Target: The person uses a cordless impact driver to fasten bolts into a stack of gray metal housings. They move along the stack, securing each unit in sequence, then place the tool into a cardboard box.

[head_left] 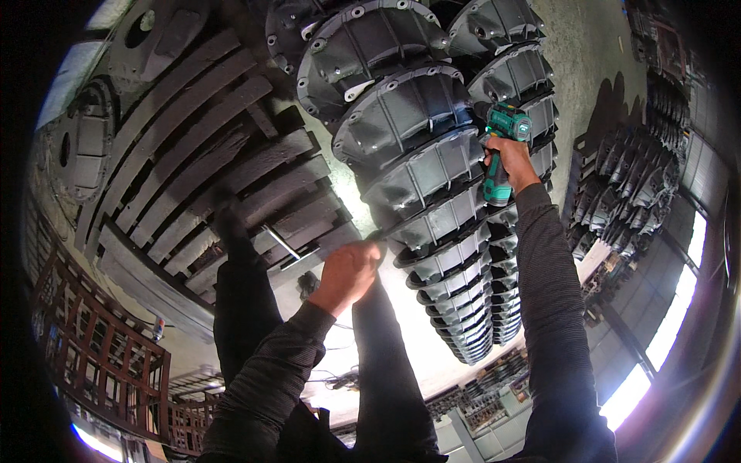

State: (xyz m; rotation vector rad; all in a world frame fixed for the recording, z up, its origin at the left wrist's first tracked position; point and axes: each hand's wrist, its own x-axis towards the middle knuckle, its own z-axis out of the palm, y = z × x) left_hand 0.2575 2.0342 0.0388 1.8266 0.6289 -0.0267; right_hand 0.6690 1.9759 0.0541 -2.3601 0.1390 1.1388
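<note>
My right hand [512, 160] is wrapped round the grip of a green and black cordless drill [505, 123]. The drill's front end points left, against or just in front of a row of dark cast-metal housings [421, 166]; I cannot tell whether it touches. The housings are ribbed and half-round, with bolt holes along their flanged rims, and stand nested one behind another. My left hand [351, 274] is closed, fingers pressed together beside the left edge of the row. What its fingers hold, if anything, is hidden.
A dark slatted wooden pallet [224, 154] lies to the left, with a metal rod [282, 242] on it. More cast housings [86, 143] lie at the far left, and others are stacked [629, 185] at the right. A brown metal rack [100, 339] stands at lower left.
</note>
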